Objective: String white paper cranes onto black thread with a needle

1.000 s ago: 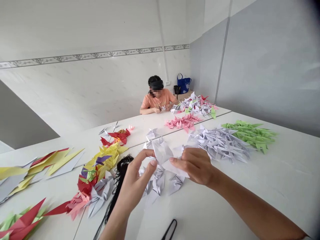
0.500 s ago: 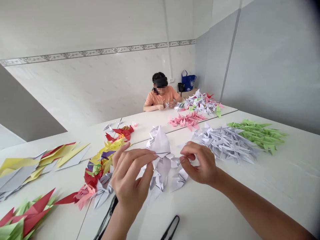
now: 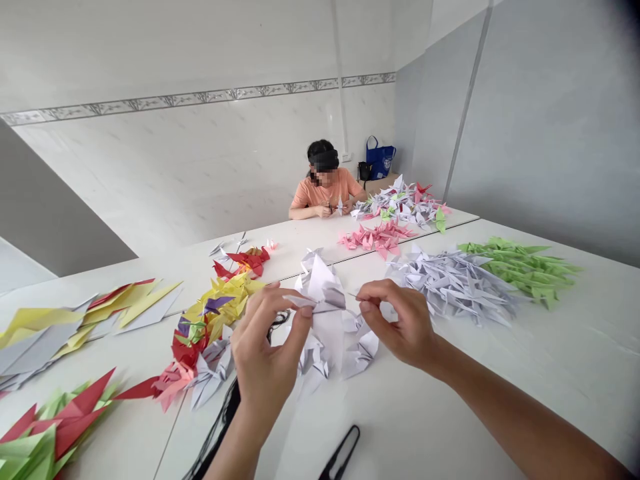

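Observation:
My left hand [image 3: 273, 340] pinches a white origami crane [image 3: 323, 290] by one side, holding it above the table. Across from it, my right hand [image 3: 397, 320] is closed at the fingertips on a thin needle [image 3: 353, 295], whose tip points left toward the crane; a small gap lies between them. Several more white folded cranes [image 3: 363, 353] lie on the table beneath and behind the held one. Strands of black thread [image 3: 220, 423] run beside and partly behind my left forearm. Black thread snips [image 3: 340, 453] lie near the front edge of view.
White cranes [image 3: 450, 283] and green cranes [image 3: 525, 263] are heaped at the right. Pink cranes [image 3: 377, 237] lie farther back. Coloured cranes [image 3: 220, 300] and flat folded papers [image 3: 125, 307] are on the left. Across the table [image 3: 565, 367], a co-worker [image 3: 325, 190] handles a small paper piece.
The held crane has turned, and one pointed wing now sticks out over my left fingers. My right hand stays close by, its needle showing more clearly. The view has shifted slightly.

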Demonstrator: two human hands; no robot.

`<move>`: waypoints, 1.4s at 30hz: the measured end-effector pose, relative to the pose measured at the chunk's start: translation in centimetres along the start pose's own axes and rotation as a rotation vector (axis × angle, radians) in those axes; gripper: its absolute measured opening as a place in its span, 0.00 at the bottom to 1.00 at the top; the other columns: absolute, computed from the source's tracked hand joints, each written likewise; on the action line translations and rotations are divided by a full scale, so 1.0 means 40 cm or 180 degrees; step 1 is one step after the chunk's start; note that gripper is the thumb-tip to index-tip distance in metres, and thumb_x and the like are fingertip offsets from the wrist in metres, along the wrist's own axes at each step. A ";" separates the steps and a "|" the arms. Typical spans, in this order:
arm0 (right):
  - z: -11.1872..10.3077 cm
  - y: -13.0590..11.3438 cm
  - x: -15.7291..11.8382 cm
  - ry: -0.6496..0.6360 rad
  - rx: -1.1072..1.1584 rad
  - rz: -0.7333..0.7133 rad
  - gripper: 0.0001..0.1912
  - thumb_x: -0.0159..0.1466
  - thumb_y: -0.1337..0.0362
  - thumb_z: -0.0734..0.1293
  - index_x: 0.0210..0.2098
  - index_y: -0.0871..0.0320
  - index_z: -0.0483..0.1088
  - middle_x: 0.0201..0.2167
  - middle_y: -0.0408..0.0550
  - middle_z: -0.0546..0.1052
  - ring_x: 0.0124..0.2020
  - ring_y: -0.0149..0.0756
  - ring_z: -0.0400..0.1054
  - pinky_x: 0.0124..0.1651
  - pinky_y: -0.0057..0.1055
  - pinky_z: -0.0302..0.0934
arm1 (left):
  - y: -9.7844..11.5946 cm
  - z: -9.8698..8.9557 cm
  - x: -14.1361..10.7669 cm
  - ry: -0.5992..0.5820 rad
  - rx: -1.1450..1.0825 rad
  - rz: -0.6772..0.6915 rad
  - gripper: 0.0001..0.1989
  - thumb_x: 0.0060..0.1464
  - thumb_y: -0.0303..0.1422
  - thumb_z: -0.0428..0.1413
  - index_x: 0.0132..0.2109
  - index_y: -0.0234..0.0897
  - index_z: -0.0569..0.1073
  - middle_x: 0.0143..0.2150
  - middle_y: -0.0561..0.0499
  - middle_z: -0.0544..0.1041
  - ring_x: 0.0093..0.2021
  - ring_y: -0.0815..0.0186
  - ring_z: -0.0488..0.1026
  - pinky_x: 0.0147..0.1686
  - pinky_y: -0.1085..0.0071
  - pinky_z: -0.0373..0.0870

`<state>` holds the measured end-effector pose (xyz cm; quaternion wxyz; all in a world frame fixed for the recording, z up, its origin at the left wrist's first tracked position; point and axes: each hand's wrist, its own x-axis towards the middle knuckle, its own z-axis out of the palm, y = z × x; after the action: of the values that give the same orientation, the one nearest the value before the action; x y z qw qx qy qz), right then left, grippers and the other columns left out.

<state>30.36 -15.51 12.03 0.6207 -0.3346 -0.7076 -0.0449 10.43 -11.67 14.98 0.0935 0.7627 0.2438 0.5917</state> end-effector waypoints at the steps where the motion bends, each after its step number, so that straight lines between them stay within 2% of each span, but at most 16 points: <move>1: -0.001 -0.003 -0.001 -0.0031 0.0016 0.0101 0.05 0.70 0.71 0.62 0.40 0.55 0.67 0.23 0.37 0.67 0.20 0.26 0.59 0.23 0.24 0.54 | -0.005 0.002 0.000 0.0011 -0.0343 -0.0481 0.04 0.61 0.27 0.60 0.37 0.40 0.73 0.35 0.53 0.75 0.39 0.68 0.72 0.44 0.69 0.70; 4: -0.001 -0.013 -0.004 -0.0196 0.0201 0.0415 0.03 0.71 0.67 0.63 0.40 0.55 0.69 0.20 0.36 0.65 0.18 0.24 0.56 0.20 0.23 0.49 | -0.025 0.011 -0.001 -0.0021 -0.1750 -0.1886 0.06 0.61 0.35 0.62 0.37 0.40 0.74 0.32 0.55 0.71 0.33 0.71 0.68 0.35 0.74 0.68; 6: 0.000 -0.021 -0.007 -0.0339 0.0312 0.0547 0.03 0.71 0.66 0.64 0.40 0.55 0.69 0.20 0.35 0.63 0.19 0.24 0.56 0.21 0.22 0.50 | -0.040 0.021 -0.002 -0.0115 -0.2520 -0.2326 0.09 0.57 0.37 0.65 0.34 0.39 0.74 0.30 0.54 0.71 0.34 0.70 0.68 0.38 0.73 0.71; 8: 0.001 -0.029 -0.011 -0.0490 0.0336 0.0634 0.03 0.70 0.66 0.64 0.39 0.55 0.70 0.19 0.35 0.63 0.19 0.24 0.55 0.23 0.22 0.51 | -0.051 0.032 -0.006 -0.0195 -0.2850 -0.2464 0.11 0.52 0.37 0.69 0.31 0.38 0.75 0.31 0.54 0.72 0.35 0.69 0.70 0.43 0.71 0.73; 11: 0.002 -0.037 -0.016 -0.0661 0.0295 0.0764 0.04 0.70 0.65 0.64 0.38 0.55 0.70 0.19 0.34 0.62 0.19 0.24 0.53 0.23 0.22 0.51 | -0.061 0.041 -0.016 -0.0229 -0.2905 -0.2487 0.11 0.49 0.36 0.70 0.30 0.38 0.77 0.33 0.54 0.74 0.34 0.69 0.69 0.46 0.68 0.75; 15: 0.003 -0.042 -0.017 -0.0636 0.0213 0.0813 0.04 0.70 0.65 0.65 0.38 0.56 0.70 0.18 0.33 0.61 0.18 0.23 0.52 0.23 0.22 0.50 | -0.062 0.041 -0.024 -0.0280 -0.2961 -0.2455 0.10 0.53 0.38 0.68 0.31 0.40 0.78 0.32 0.54 0.74 0.34 0.69 0.69 0.45 0.70 0.75; 18: 0.002 -0.044 -0.017 -0.0609 0.0204 0.0837 0.04 0.70 0.65 0.65 0.37 0.56 0.70 0.18 0.33 0.60 0.18 0.23 0.51 0.22 0.22 0.50 | -0.049 0.038 -0.018 -0.0374 -0.2869 -0.2507 0.09 0.55 0.39 0.67 0.33 0.40 0.78 0.33 0.54 0.73 0.35 0.70 0.69 0.43 0.74 0.73; 21: 0.002 -0.045 -0.015 -0.0611 0.0203 0.0840 0.04 0.70 0.66 0.65 0.37 0.56 0.70 0.18 0.33 0.61 0.18 0.23 0.51 0.23 0.21 0.50 | -0.027 0.037 -0.006 -0.0460 -0.2687 -0.2660 0.09 0.53 0.38 0.68 0.36 0.40 0.78 0.34 0.54 0.73 0.38 0.70 0.70 0.45 0.76 0.72; 24: 0.000 -0.047 -0.013 -0.0606 0.0187 0.0862 0.04 0.70 0.66 0.64 0.37 0.56 0.70 0.18 0.33 0.61 0.18 0.23 0.51 0.23 0.22 0.50 | -0.011 0.038 0.001 -0.0455 -0.2544 -0.2722 0.08 0.50 0.34 0.68 0.33 0.38 0.76 0.33 0.53 0.73 0.40 0.68 0.70 0.45 0.77 0.70; 27: -0.001 -0.048 -0.010 -0.0584 0.0157 0.0884 0.05 0.70 0.65 0.64 0.37 0.56 0.70 0.18 0.33 0.61 0.18 0.23 0.51 0.22 0.22 0.50 | -0.010 0.039 0.002 -0.0444 -0.2506 -0.2698 0.07 0.51 0.34 0.67 0.33 0.38 0.76 0.34 0.53 0.73 0.41 0.67 0.71 0.45 0.77 0.70; 35: 0.001 -0.050 -0.009 -0.0575 0.0082 0.0867 0.05 0.70 0.66 0.64 0.36 0.55 0.70 0.17 0.33 0.62 0.18 0.23 0.52 0.22 0.21 0.49 | -0.003 0.039 0.003 -0.0479 -0.2529 -0.2650 0.08 0.51 0.33 0.66 0.34 0.38 0.75 0.33 0.54 0.72 0.38 0.70 0.67 0.43 0.80 0.68; 38: -0.007 -0.049 -0.006 -0.0526 0.0118 0.0809 0.04 0.70 0.67 0.65 0.36 0.55 0.69 0.18 0.33 0.62 0.18 0.23 0.53 0.22 0.22 0.50 | -0.013 0.039 0.001 -0.0468 -0.2483 -0.2593 0.08 0.53 0.33 0.65 0.37 0.38 0.74 0.34 0.54 0.71 0.37 0.71 0.67 0.42 0.78 0.68; 40: -0.021 -0.045 0.002 -0.0462 0.0083 0.0763 0.04 0.70 0.67 0.65 0.36 0.55 0.69 0.18 0.33 0.62 0.18 0.23 0.54 0.23 0.22 0.51 | -0.038 0.040 -0.001 -0.0455 -0.2072 -0.2377 0.08 0.58 0.36 0.62 0.40 0.39 0.72 0.34 0.54 0.71 0.35 0.70 0.67 0.40 0.77 0.67; 42: -0.044 -0.039 0.016 -0.0363 -0.0047 0.0705 0.05 0.70 0.66 0.65 0.36 0.56 0.69 0.18 0.34 0.62 0.19 0.23 0.55 0.25 0.22 0.52 | -0.079 0.045 -0.004 -0.0548 -0.1214 -0.1902 0.09 0.62 0.39 0.57 0.39 0.39 0.69 0.34 0.54 0.71 0.35 0.69 0.68 0.39 0.74 0.67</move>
<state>31.01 -17.30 13.54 0.5781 -0.4174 -0.7001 0.0378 11.28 -8.77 12.97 0.4230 0.6737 0.3324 0.5067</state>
